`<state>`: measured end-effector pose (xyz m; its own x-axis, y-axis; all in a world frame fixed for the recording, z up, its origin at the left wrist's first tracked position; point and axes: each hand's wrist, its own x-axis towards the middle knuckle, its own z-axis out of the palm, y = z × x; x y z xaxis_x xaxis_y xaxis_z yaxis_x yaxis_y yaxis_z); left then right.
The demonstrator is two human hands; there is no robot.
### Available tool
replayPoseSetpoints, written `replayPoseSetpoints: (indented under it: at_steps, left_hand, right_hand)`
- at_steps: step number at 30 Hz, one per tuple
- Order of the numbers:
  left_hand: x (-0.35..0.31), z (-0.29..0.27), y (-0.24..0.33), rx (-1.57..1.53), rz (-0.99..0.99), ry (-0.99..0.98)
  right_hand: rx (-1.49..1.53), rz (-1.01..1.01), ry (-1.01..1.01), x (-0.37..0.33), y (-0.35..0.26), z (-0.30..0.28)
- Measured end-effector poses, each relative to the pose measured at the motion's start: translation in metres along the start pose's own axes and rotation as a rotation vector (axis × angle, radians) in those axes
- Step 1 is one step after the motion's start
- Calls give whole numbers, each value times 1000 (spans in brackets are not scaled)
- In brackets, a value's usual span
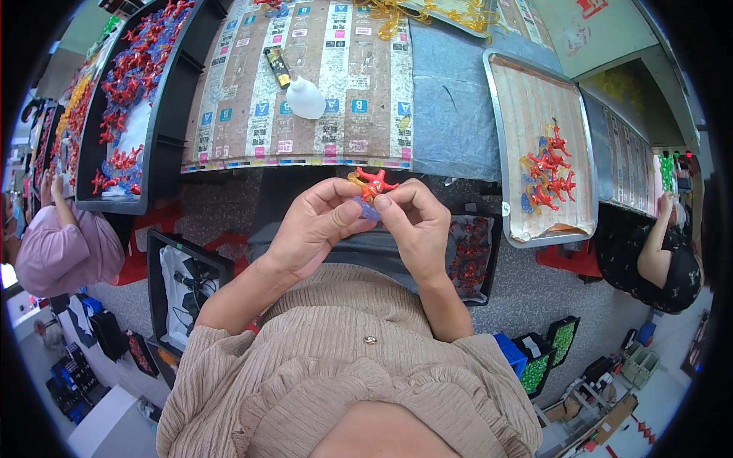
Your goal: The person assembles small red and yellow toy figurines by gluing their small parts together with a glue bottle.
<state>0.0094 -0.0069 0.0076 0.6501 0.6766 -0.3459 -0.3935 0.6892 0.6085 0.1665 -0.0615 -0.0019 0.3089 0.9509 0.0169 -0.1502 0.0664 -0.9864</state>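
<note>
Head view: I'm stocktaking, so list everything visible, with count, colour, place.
Small figure: one, red, yellow, purple, between hands
Table: one, patterned and blue, ahead
Bottle: one, white, on table
Apparent lighter: one, dark, beside bottle
Tray: one, silver rim, ahead right
Tray figures: several, multicoloured, inside
Bin: one, black, ahead left
Bin figures: many, red, blue, inside
Thin pieces: several, yellow, table's far edge
Nearby workers: two, lilac, black clothing, either side
Low trays: several, black, both sides
Left hand: one, bare, on figure
Right hand: one, bare, on figure

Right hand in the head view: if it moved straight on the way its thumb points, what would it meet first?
The right hand would first press into the small red figure at its fingertips; beyond that, perhaps the left hand, though depth is unclear.
</note>
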Motion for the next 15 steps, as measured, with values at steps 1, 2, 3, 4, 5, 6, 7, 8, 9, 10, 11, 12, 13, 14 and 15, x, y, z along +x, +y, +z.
replayPoseSetpoints:
  at_steps: [1,2,3,4,5,6,7,8,9,10,11,12,13,14,15]
  left_hand:
    - [-1,1,1,13,-15,35]
    - [-1,2,1,7,-10,38]
    - [-1,3,2,14,-11,41]
    - [-2,3,3,20,-12,43]
    - [-2,3,3,15,-9,45]
    - [-3,4,4,24,-13,54]
    - [-3,4,4,32,-17,63]
    - [-4,5,5,27,-14,65]
    - [-5,6,5,38,-16,75]
    - [-5,6,5,50,-18,85]
    - [-6,5,5,46,-15,87]
    - [-6,4,4,46,-24,91]
    - [-6,4,4,46,-32,95]
    - [-7,4,4,43,-31,97]
    - [-8,4,3,44,-35,99]
  right_hand:
    - [34,51,-7,0,0,0]
    - [30,54,-14,0,0,0]
    - [48,54,-15,-1,0,0]
    - [66,54,-16,-1,0,0]
    - [63,56,-21,-2,-1,0]
    - [68,75,-22,-2,-1,0]
    - [73,94,-22,-2,-2,0]
    - [70,96,-26,-2,-2,1]
    - [35,88,-25,-3,-2,1]
    - [-1,81,-23,-3,-3,2]
    - [-3,82,-27,-3,-3,2]
    - [-13,79,-27,-3,-4,3]
    - [-23,76,-27,-3,-5,3]
    - [-25,78,-29,-3,-5,3]
    - [-43,66,-35,-3,-5,3]
